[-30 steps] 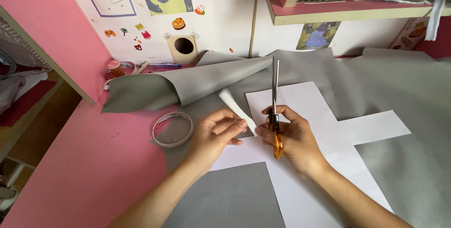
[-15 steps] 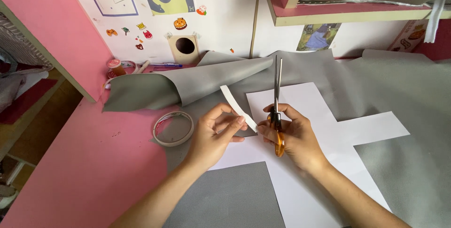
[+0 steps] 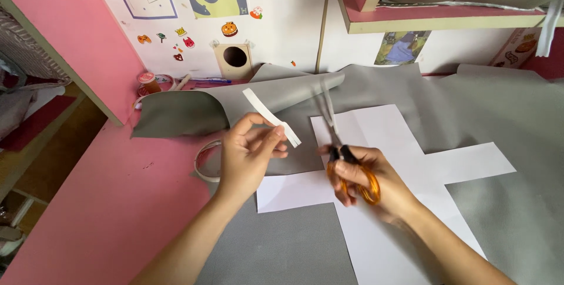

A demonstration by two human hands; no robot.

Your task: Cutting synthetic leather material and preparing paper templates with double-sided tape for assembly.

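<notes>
At the frame's centre, the left hand point(image 3: 247, 159) pinches a thin white paper strip point(image 3: 271, 117), lifted off the cross-shaped white paper point(image 3: 411, 162), as if just cut free. Right of it, the right hand point(image 3: 367, 182) grips orange-handled scissors point(image 3: 343, 156), blades blurred, above matte grey fabric point(image 3: 499, 115) covering the pink table point(image 3: 88, 214).

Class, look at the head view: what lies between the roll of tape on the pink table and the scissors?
The left hand, pinching a white paper strip, lies between the roll of tape and the scissors, over grey fabric.
</notes>
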